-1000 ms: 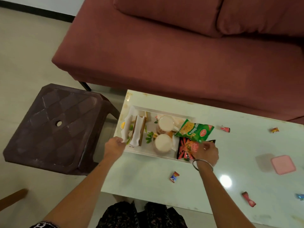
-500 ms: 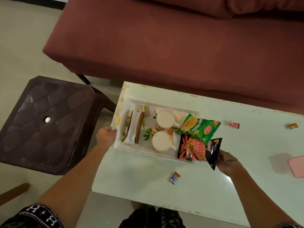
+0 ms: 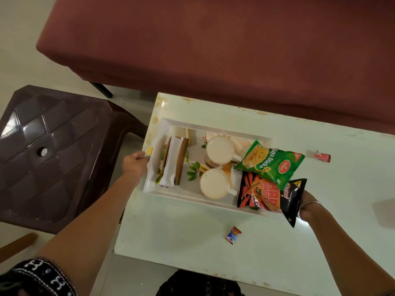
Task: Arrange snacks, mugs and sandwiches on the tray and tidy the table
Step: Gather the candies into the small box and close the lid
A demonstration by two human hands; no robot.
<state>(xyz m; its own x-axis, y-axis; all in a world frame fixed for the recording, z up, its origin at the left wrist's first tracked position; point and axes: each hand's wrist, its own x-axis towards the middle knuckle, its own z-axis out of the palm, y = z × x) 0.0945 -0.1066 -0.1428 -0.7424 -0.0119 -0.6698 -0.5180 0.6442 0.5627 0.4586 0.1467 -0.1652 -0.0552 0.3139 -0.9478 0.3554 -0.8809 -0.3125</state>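
Observation:
A white rectangular tray [image 3: 193,194] sits at the left end of the pale table [image 3: 245,238]. It carries wrapped sandwiches [image 3: 173,161], two white mugs [image 3: 220,150] [image 3: 213,184], a green snack packet [image 3: 271,162] and a black and red snack packet [image 3: 269,194]. My left hand [image 3: 135,165] grips the tray's left edge. My right hand [image 3: 308,207] holds the tray's right end, mostly hidden under the black packet.
Small wrapped candies lie on the table: one [image 3: 233,235] near the front, one [image 3: 322,156] to the right of the tray. A dark brown plastic stool [image 3: 53,154] stands left of the table. A maroon sofa [image 3: 224,45] runs behind it.
My right hand left the top of the black packet and went to the tray's right end, under the packet. My left hand stayed on the left edge. The camera moved closer.

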